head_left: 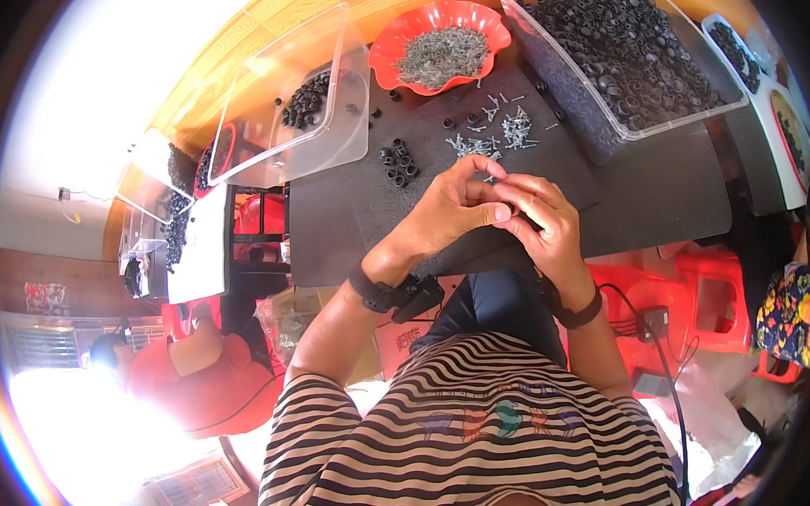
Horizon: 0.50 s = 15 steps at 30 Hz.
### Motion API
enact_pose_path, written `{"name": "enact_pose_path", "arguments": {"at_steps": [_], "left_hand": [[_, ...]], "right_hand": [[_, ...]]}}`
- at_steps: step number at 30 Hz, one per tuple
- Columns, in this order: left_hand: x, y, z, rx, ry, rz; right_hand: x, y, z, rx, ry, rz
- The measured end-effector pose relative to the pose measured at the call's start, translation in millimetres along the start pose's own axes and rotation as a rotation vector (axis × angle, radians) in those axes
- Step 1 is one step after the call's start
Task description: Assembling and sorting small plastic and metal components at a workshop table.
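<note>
My left hand [453, 211] and my right hand [547, 219] meet above the near part of the dark table, fingertips pressed together. Between the thumbs and fingers a bit of something dark shows, too covered to identify. Just beyond the fingers lie loose silver screws [517, 129], heaped in small piles on a dark mat. To the left of them stands a tight group of small black ring-shaped caps [399, 164]. A couple of single black caps [450, 124] sit near the screws.
At the back, a red scalloped bowl [385, 53] holds many screws. A clear bin [686, 123] full of black caps stands right; another clear bin [330, 162] with fewer caps stands left. A person in red [204, 376] sits at far left. Red stools [714, 287] stand right.
</note>
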<state>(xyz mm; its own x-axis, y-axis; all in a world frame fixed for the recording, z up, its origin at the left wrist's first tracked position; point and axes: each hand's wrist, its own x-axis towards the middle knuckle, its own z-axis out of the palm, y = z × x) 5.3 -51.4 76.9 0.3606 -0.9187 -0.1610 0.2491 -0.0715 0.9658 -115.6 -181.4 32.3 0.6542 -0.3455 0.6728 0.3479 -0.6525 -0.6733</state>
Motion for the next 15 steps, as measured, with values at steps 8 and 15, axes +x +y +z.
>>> {"name": "enact_pose_path", "arguments": {"at_steps": [8, 15], "left_hand": [[-38.0, 76.8, -22.3, 0.502, 0.174, 0.077], [-18.5, 148.3, -153.9, 1.190, 0.811, 0.448]], "right_hand": [[0.5, -1.1, -4.8, 0.196, -0.009, 0.243], [-2.7, -0.8, 3.9, 0.201, -0.091, 0.235]]}}
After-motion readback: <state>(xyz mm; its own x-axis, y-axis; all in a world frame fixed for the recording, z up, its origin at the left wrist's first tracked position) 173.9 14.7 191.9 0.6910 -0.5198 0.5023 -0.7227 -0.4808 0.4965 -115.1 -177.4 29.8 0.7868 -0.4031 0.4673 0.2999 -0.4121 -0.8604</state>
